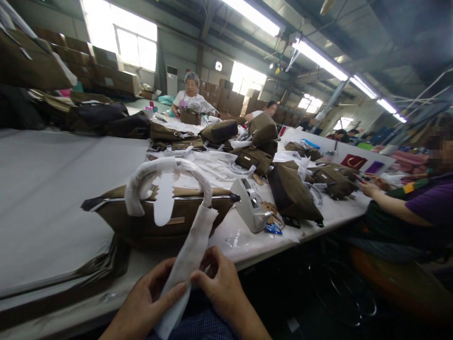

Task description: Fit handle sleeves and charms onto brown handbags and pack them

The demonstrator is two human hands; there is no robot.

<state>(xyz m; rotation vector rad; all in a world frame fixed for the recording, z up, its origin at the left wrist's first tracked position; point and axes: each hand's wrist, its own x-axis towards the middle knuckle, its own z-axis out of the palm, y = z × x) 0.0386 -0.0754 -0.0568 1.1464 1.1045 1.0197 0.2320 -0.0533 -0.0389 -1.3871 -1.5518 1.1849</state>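
A brown handbag (155, 222) lies on the grey table (53, 189) in front of me, its zip closed. White wrapping covers its handles (166, 172). A long white paper strip (191, 255) hangs from the right handle down to my lap. My left hand (145, 302) pinches the strip from the left, thumb on top. My right hand (221, 283) pinches the same strip from the right, fingers curled round its edge. Both hands are at the table's near edge.
A grey tape dispenser (249, 203) stands just right of the bag, beside another brown bag (292, 193). Several more bags and white wrappings are piled farther back. A person in a purple sleeve (406, 208) sits at the right. Other people work at the far end. Cartons are stacked at the back left.
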